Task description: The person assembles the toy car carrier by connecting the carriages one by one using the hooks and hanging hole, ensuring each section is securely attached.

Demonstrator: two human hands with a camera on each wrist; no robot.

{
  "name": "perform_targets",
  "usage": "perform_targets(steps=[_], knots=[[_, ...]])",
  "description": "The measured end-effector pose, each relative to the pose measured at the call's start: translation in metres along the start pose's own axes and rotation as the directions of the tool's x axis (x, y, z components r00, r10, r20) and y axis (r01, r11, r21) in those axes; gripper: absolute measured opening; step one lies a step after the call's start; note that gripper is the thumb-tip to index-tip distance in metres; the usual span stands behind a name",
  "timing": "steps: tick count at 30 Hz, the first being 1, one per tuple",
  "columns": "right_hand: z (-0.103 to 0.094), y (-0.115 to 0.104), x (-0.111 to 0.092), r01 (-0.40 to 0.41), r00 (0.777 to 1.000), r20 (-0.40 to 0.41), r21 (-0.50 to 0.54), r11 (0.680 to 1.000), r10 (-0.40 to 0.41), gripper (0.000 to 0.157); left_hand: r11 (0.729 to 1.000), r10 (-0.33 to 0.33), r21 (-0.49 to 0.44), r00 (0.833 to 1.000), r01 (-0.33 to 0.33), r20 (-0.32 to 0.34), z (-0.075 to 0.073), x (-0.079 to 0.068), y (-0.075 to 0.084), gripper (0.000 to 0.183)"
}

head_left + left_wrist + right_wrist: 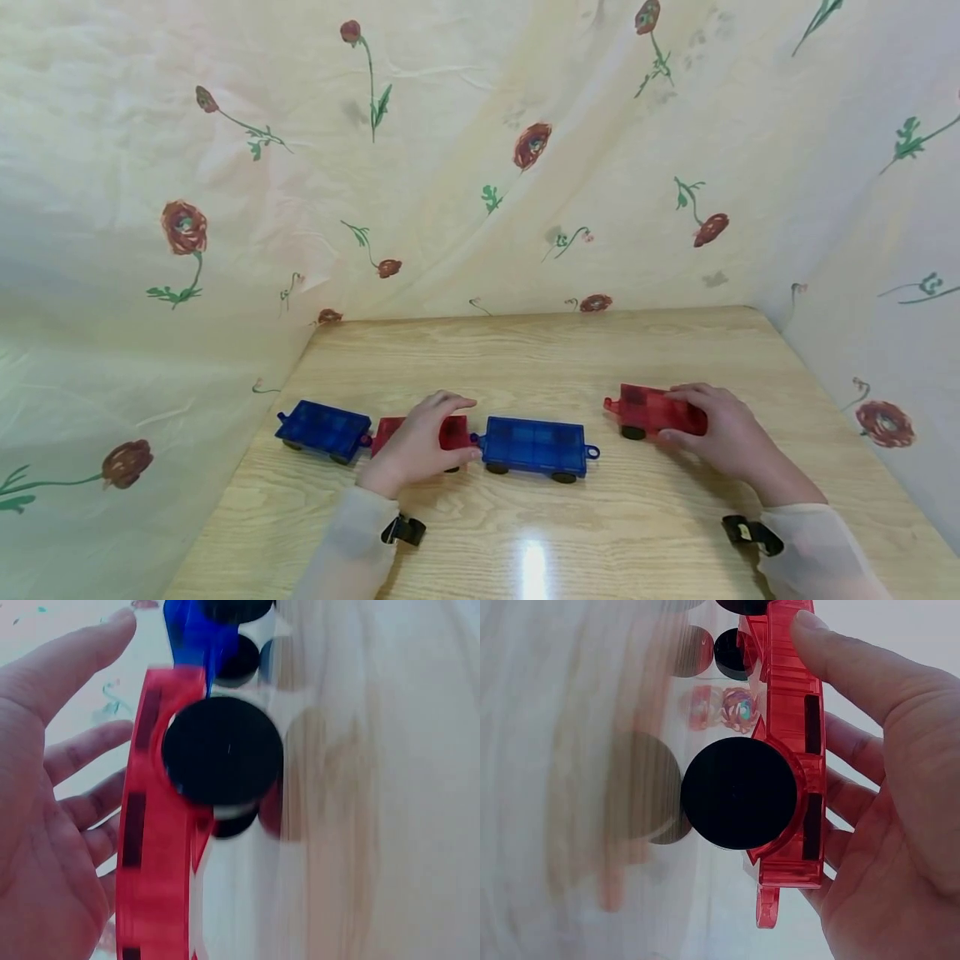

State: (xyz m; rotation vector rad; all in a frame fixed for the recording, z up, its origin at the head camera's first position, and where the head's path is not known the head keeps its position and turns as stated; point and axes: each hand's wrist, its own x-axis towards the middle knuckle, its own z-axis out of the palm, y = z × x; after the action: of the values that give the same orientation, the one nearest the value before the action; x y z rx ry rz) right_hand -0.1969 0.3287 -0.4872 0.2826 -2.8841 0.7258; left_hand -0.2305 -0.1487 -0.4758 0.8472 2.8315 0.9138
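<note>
Three toy train wagons stand in a row on the wooden table: a blue wagon [324, 427] at the left, a red wagon [453, 432] in the middle and a longer-looking blue wagon [534, 444] at the right, end to end at their couplings. My left hand [416, 446] is over the middle red wagon, thumb spread from the fingers; the left wrist view shows loose fingers behind its side. Apart to the right, my right hand [723, 429] holds another red wagon [647, 410], thumb on the near side and fingers on the far side. Its hook points left, towards the blue wagon's ring.
A flowered cloth [450, 208] hangs behind the table [525, 350] and along both sides. Black straps [403, 530] sit at both wrists over pale sleeves. A bright reflection lies on the near tabletop.
</note>
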Motion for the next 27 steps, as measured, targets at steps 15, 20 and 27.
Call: perform_targets(steps=[15,20,27], knots=[[-0.001,-0.004,0.000,0.014,1.000,0.002,0.009,1.000,-0.014,0.068,0.992,0.112,0.045,0.991,-0.115,0.072,0.019,0.025,0.032,0.073],[-0.001,-0.004,0.000,0.004,1.000,0.004,-0.001,1.000,-0.004,0.072,0.983,0.146,0.100,0.984,-0.156,0.098,0.028,0.037,0.042,0.074],[0.000,-0.005,0.000,0.016,1.000,0.002,-0.001,1.000,-0.016,0.072,0.966,0.193,0.145,0.972,-0.212,0.134,0.042,0.050,0.058,0.081]])
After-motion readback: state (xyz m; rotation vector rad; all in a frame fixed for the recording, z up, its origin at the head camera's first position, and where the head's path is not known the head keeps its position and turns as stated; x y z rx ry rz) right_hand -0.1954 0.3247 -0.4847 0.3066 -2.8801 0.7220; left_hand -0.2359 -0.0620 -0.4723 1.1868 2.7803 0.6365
